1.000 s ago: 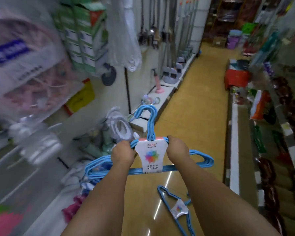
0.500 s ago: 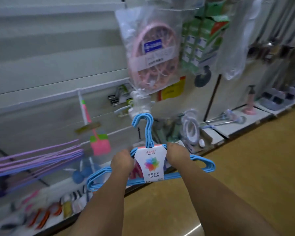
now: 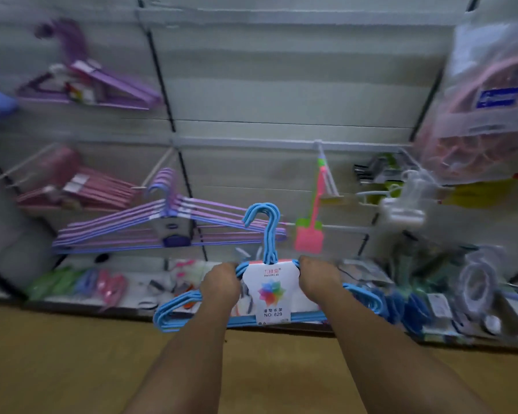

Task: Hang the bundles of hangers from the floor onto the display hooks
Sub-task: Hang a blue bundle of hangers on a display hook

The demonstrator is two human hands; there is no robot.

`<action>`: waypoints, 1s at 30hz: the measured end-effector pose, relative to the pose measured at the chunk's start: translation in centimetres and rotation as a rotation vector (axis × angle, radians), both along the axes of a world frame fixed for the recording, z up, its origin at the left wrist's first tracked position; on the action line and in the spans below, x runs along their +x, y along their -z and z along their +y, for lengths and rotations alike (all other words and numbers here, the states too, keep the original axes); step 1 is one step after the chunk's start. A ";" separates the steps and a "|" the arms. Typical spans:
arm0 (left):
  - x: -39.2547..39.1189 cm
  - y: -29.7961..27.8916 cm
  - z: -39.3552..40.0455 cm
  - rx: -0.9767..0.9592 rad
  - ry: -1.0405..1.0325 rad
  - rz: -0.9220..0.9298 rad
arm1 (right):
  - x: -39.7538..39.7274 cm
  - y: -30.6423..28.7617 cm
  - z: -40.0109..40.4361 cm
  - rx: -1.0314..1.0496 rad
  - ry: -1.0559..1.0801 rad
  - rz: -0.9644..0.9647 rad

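**Blue hanger bundle held up before the display wall**

Pale slatted wall panelling [image 3: 281, 85] fills the background, and you face it square on. A yellow-brown floor [image 3: 72, 369] runs beneath your forearms. A low shelf [image 3: 138, 297] of small packaged goods sits at the wall's foot, beyond your knuckles; detail is blurred.

Up and left of your fingers, a purple hanger bundle [image 3: 162, 231] hangs on a display hook [image 3: 157, 170]. Further left hangs a pink hanger bundle [image 3: 81, 189], and above it another violet set [image 3: 93, 82]. Up and right of your fingers is a bagged pink round rack [image 3: 488, 115], motion-blurred. A pink and green swatter [image 3: 310, 234] hangs just beyond your right fingertips.

You hold the blue hanger bundle [image 3: 269, 291] upright between both hands, its hooks pointing up and not on any wall hook. Your left hand [image 3: 220, 283] grips the left shoulder of the bundle, fingers curled round the wires. Your right hand [image 3: 319, 279] grips the right shoulder likewise, fingers wrapped over the top. A white card label [image 3: 270, 294] with a coloured flower, marked NO. 829, sits between your two fists.
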State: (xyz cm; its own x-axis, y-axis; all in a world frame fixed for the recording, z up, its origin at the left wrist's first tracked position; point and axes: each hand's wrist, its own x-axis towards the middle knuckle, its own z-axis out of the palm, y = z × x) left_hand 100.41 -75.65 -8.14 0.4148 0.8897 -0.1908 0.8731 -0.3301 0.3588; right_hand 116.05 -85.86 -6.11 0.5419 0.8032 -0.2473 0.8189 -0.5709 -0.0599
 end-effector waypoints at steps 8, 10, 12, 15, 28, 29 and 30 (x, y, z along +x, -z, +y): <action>-14.5 -0.6 8.6 0.013 -0.144 -0.020 | -13.0 -0.5 11.0 -0.014 -0.175 -0.017; -17.4 -0.6 10.2 0.002 -0.175 -0.028 | -15.7 -0.9 13.0 -0.020 -0.242 -0.037; -19.8 -0.6 11.5 -0.015 -0.204 -0.032 | -17.9 -0.9 14.7 -0.023 -0.289 -0.039; -22.1 -0.6 13.3 0.018 -0.237 -0.047 | -20.0 -1.0 17.1 -0.038 -0.326 -0.029; -26.4 -4.3 22.2 0.085 -0.406 0.039 | -23.1 -4.7 28.7 0.079 -0.506 -0.084; -26.6 -4.5 22.8 0.089 -0.404 0.033 | -23.3 -5.0 29.3 0.081 -0.514 -0.085; -26.9 -4.7 23.4 0.095 -0.404 0.023 | -23.6 -5.4 30.0 0.083 -0.521 -0.096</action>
State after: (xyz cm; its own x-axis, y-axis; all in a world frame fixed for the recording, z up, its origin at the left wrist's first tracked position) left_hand 73.49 -52.22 -3.49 0.0253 0.9942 -0.1049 0.9467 0.0099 0.3218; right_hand 92.46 -55.89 -0.67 0.0834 0.9865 -0.1406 0.9965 -0.0841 0.0012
